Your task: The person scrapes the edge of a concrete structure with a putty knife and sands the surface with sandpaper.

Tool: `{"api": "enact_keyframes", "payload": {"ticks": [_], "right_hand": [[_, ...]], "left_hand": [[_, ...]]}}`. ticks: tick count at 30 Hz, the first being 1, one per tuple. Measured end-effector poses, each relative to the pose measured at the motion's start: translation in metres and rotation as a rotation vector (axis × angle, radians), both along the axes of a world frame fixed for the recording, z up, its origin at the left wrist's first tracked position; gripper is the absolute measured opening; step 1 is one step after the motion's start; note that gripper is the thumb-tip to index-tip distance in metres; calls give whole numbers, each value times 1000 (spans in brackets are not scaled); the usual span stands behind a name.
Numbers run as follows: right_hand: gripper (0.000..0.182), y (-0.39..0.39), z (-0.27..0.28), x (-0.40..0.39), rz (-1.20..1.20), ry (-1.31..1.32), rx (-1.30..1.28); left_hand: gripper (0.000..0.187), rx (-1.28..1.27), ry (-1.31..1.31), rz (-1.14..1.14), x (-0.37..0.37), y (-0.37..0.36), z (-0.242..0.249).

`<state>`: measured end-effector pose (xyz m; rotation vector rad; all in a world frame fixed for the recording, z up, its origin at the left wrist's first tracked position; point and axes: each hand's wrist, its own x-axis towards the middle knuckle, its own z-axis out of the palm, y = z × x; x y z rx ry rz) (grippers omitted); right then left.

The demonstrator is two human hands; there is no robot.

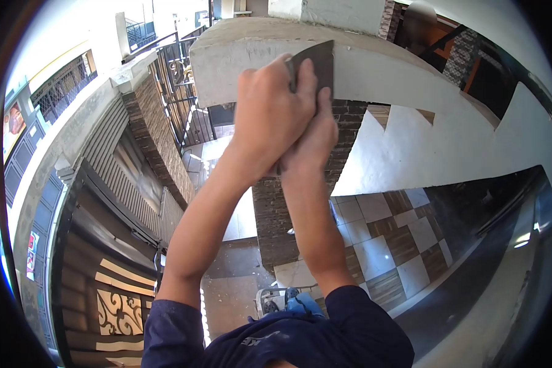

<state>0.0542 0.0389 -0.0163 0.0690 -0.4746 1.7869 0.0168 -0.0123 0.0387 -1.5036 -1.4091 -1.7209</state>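
A putty knife (322,64) with a wide, dark, flat blade is held up against the pale front face of a concrete beam (386,69). Its handle is hidden inside my hands. My left hand (270,101) is closed, with fingers reaching along the near side of the blade. Just below and to the right, my right hand (316,138) is closed too, its fingertips against the blade's lower part. Both hands press together, the left partly covering the right.
Under the beam stands a stone-clad pillar (277,221). A metal gate (181,86) is at the left, near a shuttered wall (101,156). Far below, checkered floor tiles (374,254) show. My feet (282,300) stand high on a narrow support, perhaps a ladder.
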Motion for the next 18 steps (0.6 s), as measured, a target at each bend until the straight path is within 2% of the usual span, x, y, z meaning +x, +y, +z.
{"api": "enact_keyframes", "payload": {"ticks": [4,6,10,13,15,18], "right_hand": [[44,6,2,7,-2,11,35],[45,1,1,3,-104,-86,-47],[45,-13,3,0,-14,-2,83],[44,-18,-4,-13,-16,-7,82],[44,-23,-2,-11,-111,-143,-15],[48,-11,2,3,-125,-103,50]], "left_hand": [[34,24,10,-35,1,13,0],[36,3,27,5,-3,9,0],[34,114,133,35,-6,4,-2],[32,21,65,-26,-14,-13,-8],[30,-50,7,-37,-15,-15,-10],[29,-7,67,-27,-4,3,-5]]}}
